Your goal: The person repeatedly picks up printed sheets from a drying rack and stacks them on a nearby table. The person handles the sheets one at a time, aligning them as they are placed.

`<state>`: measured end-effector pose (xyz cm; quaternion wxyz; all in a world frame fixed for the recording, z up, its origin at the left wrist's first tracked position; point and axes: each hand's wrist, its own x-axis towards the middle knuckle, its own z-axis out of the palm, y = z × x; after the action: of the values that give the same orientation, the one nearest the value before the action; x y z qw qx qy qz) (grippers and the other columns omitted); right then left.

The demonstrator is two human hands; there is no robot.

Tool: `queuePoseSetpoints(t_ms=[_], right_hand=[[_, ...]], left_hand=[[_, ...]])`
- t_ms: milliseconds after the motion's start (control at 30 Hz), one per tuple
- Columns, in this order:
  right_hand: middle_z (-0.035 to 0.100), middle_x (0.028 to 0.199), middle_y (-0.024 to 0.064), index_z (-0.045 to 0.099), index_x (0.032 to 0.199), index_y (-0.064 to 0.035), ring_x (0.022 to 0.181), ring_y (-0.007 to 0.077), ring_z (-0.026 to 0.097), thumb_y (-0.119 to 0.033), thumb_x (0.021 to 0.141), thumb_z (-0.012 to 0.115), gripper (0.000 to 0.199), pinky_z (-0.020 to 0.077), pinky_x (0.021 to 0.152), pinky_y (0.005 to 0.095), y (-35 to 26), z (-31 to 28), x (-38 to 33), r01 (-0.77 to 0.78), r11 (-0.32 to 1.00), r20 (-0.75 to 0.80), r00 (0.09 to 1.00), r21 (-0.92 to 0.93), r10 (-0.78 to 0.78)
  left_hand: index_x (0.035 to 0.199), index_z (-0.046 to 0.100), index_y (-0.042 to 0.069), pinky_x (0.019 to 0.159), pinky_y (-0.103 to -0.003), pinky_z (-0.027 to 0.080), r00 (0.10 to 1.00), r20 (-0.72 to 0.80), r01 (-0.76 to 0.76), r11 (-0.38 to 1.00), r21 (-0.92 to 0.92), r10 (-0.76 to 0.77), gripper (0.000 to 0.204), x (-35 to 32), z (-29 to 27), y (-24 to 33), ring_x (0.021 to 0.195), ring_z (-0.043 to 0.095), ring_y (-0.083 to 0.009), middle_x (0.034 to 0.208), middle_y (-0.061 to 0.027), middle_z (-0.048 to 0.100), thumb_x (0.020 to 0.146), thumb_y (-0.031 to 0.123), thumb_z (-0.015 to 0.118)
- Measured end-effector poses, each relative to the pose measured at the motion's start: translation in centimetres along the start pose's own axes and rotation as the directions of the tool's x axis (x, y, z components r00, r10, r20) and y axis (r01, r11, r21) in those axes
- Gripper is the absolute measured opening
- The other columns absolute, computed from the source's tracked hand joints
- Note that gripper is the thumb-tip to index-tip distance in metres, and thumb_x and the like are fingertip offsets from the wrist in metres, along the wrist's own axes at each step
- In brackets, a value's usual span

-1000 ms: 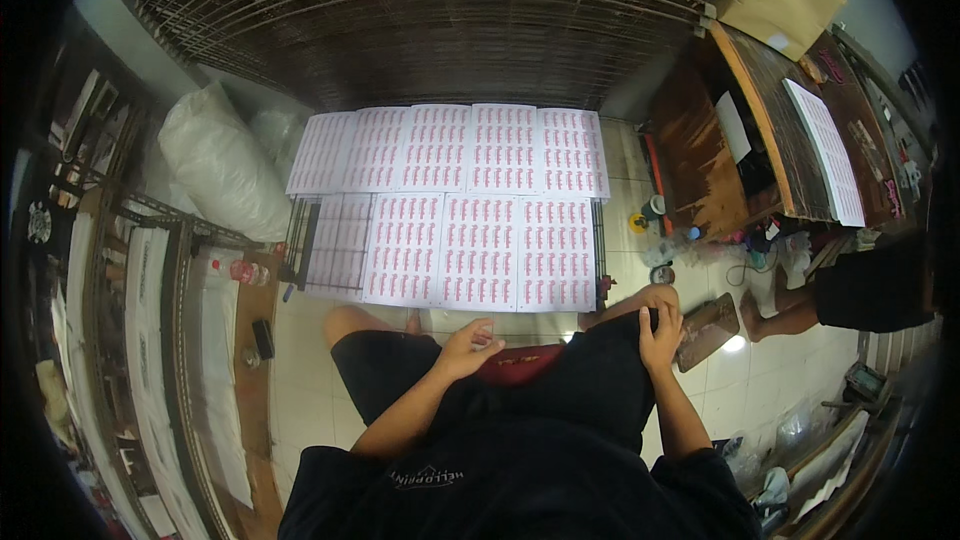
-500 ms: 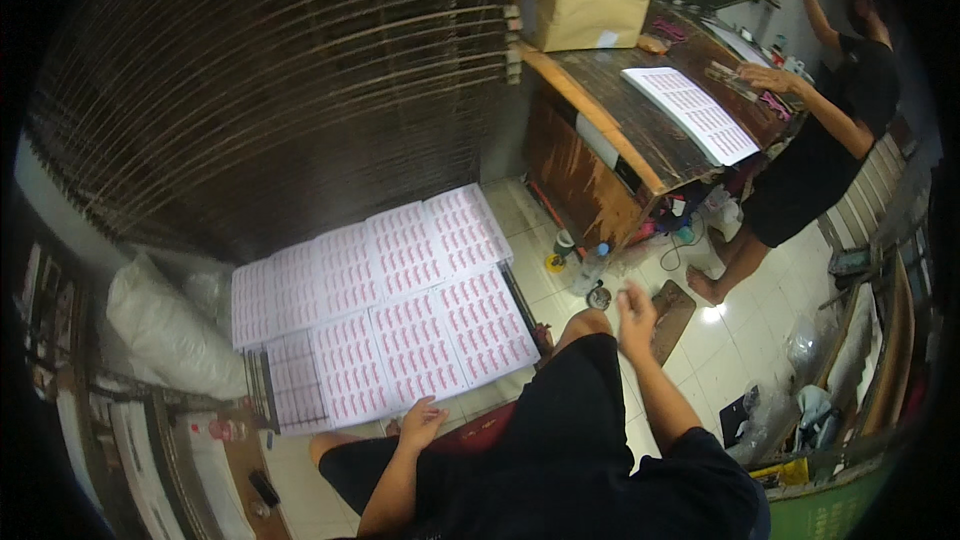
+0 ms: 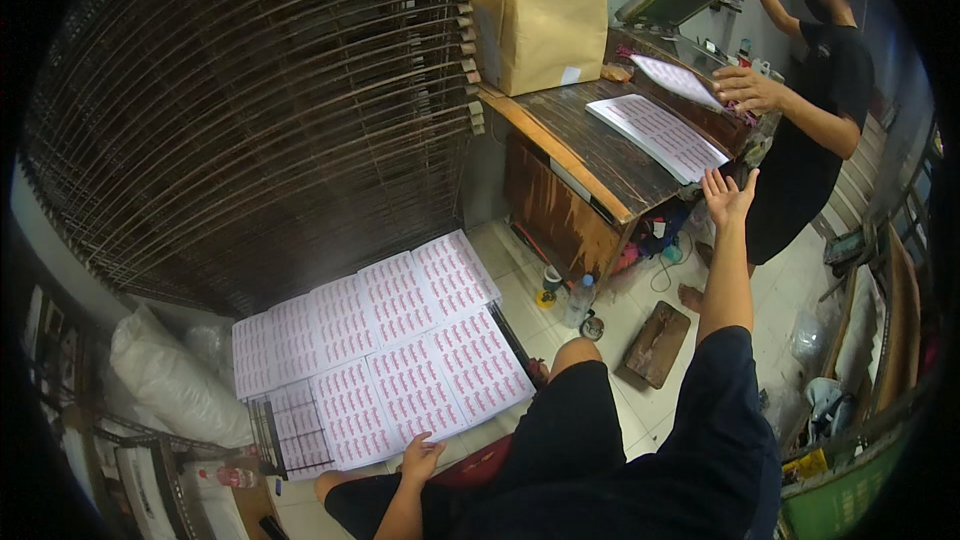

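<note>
My right hand [image 3: 727,196] is raised with fingers spread, empty, reaching up toward the wooden table [image 3: 590,155] where a stack of printed sheets [image 3: 657,135] lies. A person in a black shirt [image 3: 815,90] stands beyond the table and holds one printed sheet [image 3: 677,77] over the stack. My left hand [image 3: 420,458] rests low by my knee, open, next to the edge of several pink-printed sheets [image 3: 380,360] laid out on a wire rack on the floor.
A tall rack of wire shelves [image 3: 250,110] fills the left. A brown paper-wrapped parcel [image 3: 535,30] sits on the table's far end. Bottles [image 3: 578,302] and a wooden block [image 3: 655,343] stand on the tiled floor. White sacks [image 3: 170,385] lie at left.
My view has swung from the floor sheets to the right and up. My right arm has lifted from my knee toward the table. The left hand stays near the sheets.
</note>
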<state>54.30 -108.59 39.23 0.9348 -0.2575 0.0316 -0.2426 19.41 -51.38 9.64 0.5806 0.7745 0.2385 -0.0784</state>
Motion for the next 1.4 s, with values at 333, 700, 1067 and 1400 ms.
queuePoseSetpoints(t_ms=[333,700,1067,1400], right_hand=[[0.038,0.131,0.0144,0.030,0.131,-0.0010,0.119,0.0326,0.041,-0.031,0.090,0.050,0.055,0.0364,0.099,0.0471,3.2,-0.2,-1.6,-0.176,0.883,0.181,0.944,-0.435,0.277],[0.045,0.126,0.0120,0.027,0.131,-0.0066,0.104,0.0220,0.054,-0.002,0.089,0.043,0.045,0.0495,0.085,0.0366,10.5,5.8,-16.8,0.113,0.893,0.234,0.972,-0.435,-0.010],[0.048,0.115,0.0169,0.029,0.126,0.0048,0.097,0.0222,0.056,0.000,0.090,0.039,0.037,0.0542,0.077,0.0352,19.4,6.1,-37.1,-0.168,0.900,0.261,0.921,-0.403,0.289],[0.045,0.120,0.0218,0.044,0.118,0.0063,0.110,0.0308,0.047,-0.019,0.081,0.063,0.049,0.0383,0.093,0.0413,16.6,2.3,-34.1,0.499,0.586,0.770,0.398,-0.638,0.498]], left_hand=[[0.114,0.052,0.000,0.071,-0.028,0.049,0.996,-0.028,0.080,0.995,-0.066,-0.082,0.045,-0.6,-0.2,1.1,0.079,0.059,-0.0166,0.086,-0.0110,0.060,0.076,0.017,0.072],[0.116,0.051,0.000,0.073,-0.028,0.049,0.992,0.018,-0.125,0.990,-0.068,0.127,0.047,0.1,1.1,1.0,0.084,0.058,-0.0163,0.093,-0.0112,0.059,0.077,0.016,0.072],[0.129,0.041,0.004,0.083,-0.027,0.046,0.881,-0.153,-0.413,0.569,-0.711,0.448,0.048,-6.3,7.4,26.0,0.102,0.054,-0.0154,0.106,-0.0078,0.057,0.085,0.008,0.060],[0.124,0.040,0.003,0.086,-0.031,0.046,0.903,-0.423,-0.409,0.469,-0.783,0.082,0.040,-5.9,8.4,26.4,0.101,0.054,-0.0155,0.112,-0.0097,0.056,0.086,0.000,0.050]])
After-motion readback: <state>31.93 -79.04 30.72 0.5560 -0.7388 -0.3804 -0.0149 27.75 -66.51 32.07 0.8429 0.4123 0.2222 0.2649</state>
